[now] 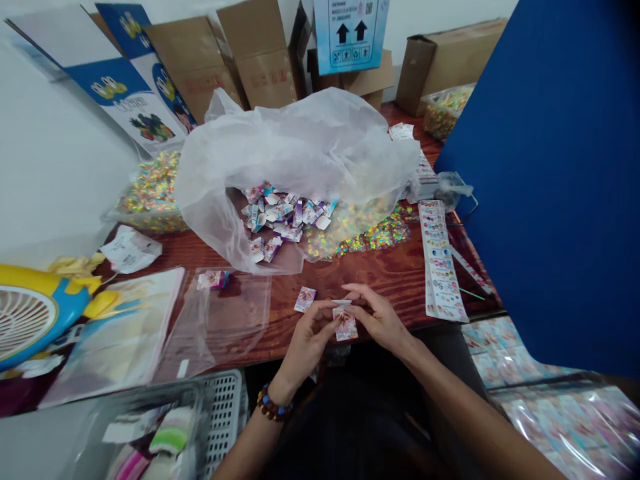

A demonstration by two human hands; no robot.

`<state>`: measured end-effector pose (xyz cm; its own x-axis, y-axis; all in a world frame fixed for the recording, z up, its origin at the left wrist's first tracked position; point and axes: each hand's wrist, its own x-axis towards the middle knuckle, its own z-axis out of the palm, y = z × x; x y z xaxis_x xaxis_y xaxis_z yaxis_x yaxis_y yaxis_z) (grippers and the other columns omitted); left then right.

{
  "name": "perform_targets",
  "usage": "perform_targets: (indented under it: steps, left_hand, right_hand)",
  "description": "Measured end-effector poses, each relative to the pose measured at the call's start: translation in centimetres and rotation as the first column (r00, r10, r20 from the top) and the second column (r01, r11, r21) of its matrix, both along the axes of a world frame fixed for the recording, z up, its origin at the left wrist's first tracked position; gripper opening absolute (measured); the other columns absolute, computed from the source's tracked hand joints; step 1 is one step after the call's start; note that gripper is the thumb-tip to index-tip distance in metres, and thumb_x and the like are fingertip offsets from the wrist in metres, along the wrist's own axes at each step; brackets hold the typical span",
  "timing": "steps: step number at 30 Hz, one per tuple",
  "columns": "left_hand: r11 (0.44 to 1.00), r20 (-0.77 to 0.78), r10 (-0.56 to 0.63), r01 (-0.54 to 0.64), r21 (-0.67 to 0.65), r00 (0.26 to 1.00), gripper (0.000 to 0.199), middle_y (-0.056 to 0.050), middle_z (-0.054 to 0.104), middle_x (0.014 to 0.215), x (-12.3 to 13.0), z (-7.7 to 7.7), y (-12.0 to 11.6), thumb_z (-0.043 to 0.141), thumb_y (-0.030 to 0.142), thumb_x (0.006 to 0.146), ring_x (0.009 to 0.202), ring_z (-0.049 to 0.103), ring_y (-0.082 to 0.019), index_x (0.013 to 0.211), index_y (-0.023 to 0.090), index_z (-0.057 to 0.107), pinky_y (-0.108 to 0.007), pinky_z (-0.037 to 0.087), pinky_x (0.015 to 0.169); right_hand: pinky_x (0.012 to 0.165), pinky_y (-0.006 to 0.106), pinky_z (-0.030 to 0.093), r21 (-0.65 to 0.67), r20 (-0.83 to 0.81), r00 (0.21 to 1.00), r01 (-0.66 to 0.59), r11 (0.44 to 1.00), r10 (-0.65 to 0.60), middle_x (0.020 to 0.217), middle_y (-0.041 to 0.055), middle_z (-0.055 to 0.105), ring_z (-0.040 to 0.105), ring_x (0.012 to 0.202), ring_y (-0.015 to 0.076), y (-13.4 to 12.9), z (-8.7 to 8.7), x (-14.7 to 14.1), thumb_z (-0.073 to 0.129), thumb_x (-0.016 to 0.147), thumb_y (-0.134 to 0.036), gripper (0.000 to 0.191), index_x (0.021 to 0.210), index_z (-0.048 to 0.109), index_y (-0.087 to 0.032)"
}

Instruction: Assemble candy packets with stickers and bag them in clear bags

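Your L hand (313, 330) pinches the small box (346, 328) by its L side; your R hand (380, 317) is closed on its upper R, fingertips by the raised white flap (342, 303). Two-handed hold prob. bc the card looks thin & light: one hand steadies it while the other minds the flap, w/o crushing it. It's at the near edge of the table (285, 303), picture side up, prob. so you can see the top & keep your arms low.

A second box (305, 299) lies flat just beyond your L fingers, likely for a short reach. The big plastic bag (300, 140) has its mouth toward you, prob. so the heap of boxes (280, 217) is contained but easy to get at. Shiny packets (385, 232) lie to the R of that heap. A few boxes (214, 279) sit on the clear bag (235, 327) to the L, maybe to avoid mixing; the sticker strip (443, 260) is off R, clear of your hands
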<state>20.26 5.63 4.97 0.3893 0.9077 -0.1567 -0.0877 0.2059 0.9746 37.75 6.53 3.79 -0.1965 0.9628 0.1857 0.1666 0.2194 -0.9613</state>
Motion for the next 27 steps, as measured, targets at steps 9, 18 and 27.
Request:
perform_targets:
  steps: [9, 18, 27]
  left_hand:
    - [0.999, -0.025, -0.04, 0.041, 0.022, 0.999, 0.019, -0.003, 0.061, 0.095, -0.5, 0.6, -0.3, 0.055, 0.025, 0.087, 0.087, 0.057, -0.014, 0.103, 0.021, 0.046, -0.026, 0.043, 0.076]
    - [0.996, -0.099, -0.087, 0.089, 0.014, 0.991, 0.024, -0.002, 0.06, 0.09, -0.7, 1.0, -0.2, 0.057, 0.028, 0.085, 0.084, 0.059, -0.015, 0.104, 0.021, 0.044, -0.028, 0.044, 0.075]
    - [0.994, -0.16, -0.09, 0.098, 0.046, 0.983, 0.021, -0.001, 0.061, 0.085, -0.9, 1.1, 0.1, 0.058, 0.03, 0.085, 0.077, 0.057, -0.012, 0.099, 0.02, 0.045, -0.025, 0.043, 0.071]
  right_hand:
    - [0.073, 0.029, 0.049, -0.299, -0.069, 0.987, -0.158, 0.941, 0.144, 0.085, 0.0037, 0.068, 0.063, 0.079, 0.0168, 1.2, 2.3, 0.9, 0.058, 0.082, -0.025, 0.014, 0.086, 0.069, -0.017]
    - [0.061, 0.024, 0.052, -0.468, -0.126, 0.986, -0.158, 0.869, 0.112, 0.073, 0.0011, 0.067, 0.062, 0.066, 0.0138, 1.0, 2.9, 0.8, 0.064, 0.075, -0.028, 0.016, 0.082, 0.072, -0.017]
    - [0.058, 0.024, 0.052, -0.44, -0.096, 0.992, -0.113, 0.891, 0.079, 0.072, 0.0008, 0.068, 0.062, 0.063, 0.014, 0.7, 2.4, 0.6, 0.062, 0.076, -0.029, 0.016, 0.082, 0.073, -0.018]
